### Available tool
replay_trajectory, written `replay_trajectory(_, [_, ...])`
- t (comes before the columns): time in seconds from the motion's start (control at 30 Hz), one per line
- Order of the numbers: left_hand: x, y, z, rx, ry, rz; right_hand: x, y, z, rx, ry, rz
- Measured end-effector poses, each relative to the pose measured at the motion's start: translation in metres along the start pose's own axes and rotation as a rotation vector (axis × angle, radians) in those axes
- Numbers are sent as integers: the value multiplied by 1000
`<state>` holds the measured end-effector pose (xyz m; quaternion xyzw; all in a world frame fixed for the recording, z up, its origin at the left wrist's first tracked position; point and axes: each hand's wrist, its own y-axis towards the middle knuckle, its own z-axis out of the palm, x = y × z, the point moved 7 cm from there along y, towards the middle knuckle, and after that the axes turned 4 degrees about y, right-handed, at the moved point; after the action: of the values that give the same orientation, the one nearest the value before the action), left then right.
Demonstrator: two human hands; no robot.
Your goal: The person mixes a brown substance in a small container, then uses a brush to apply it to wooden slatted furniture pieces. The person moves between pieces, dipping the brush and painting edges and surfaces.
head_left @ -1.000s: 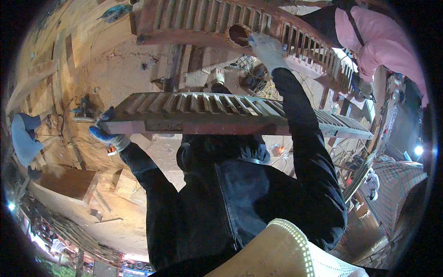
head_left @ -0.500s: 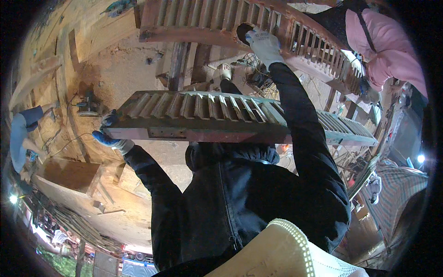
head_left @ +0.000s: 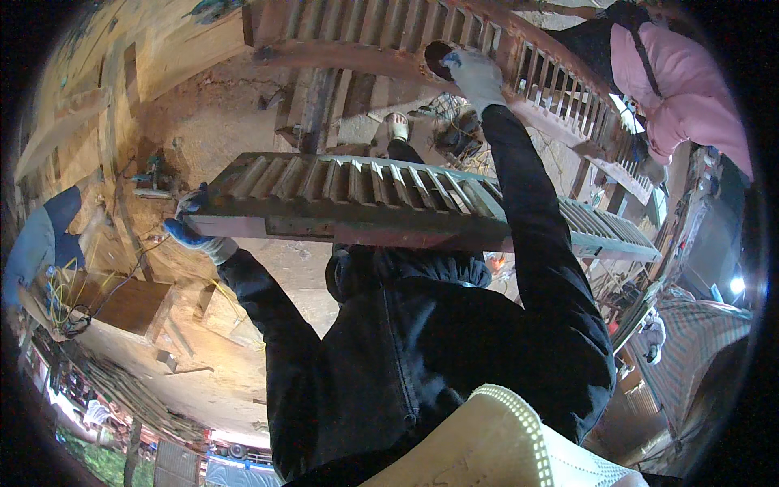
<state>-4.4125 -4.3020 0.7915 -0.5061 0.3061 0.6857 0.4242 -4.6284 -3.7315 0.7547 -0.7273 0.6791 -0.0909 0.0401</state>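
A firm left hand [head_left: 203, 235] best steadies the near louvred panel [head_left: 381, 230] across the body, its grip clamped on that panel's end, while the right hand [head_left: 480, 79] pinches a round dark disc [head_left: 436, 58] beside the far louvred panel [head_left: 341, 57].

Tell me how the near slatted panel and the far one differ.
The near panel looks duller, partly greyish green; the far panel looks reddish brown. The left hand grips the near panel's left end; the right hand is at the far panel's near edge. The near panel shows at both ends; the picture's top edge cuts off the far panel. Both have parallel slats in a frame.
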Motion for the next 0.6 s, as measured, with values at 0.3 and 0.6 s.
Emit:
replay_trajectory(0.3, [3, 6, 0, -150, -35, -55, -86, -11, 41, 213, 1246, 416])
replay_trajectory(0.6, [14, 15, -9, -91, -204, -107, -21, -23, -10, -51, 372, 78])
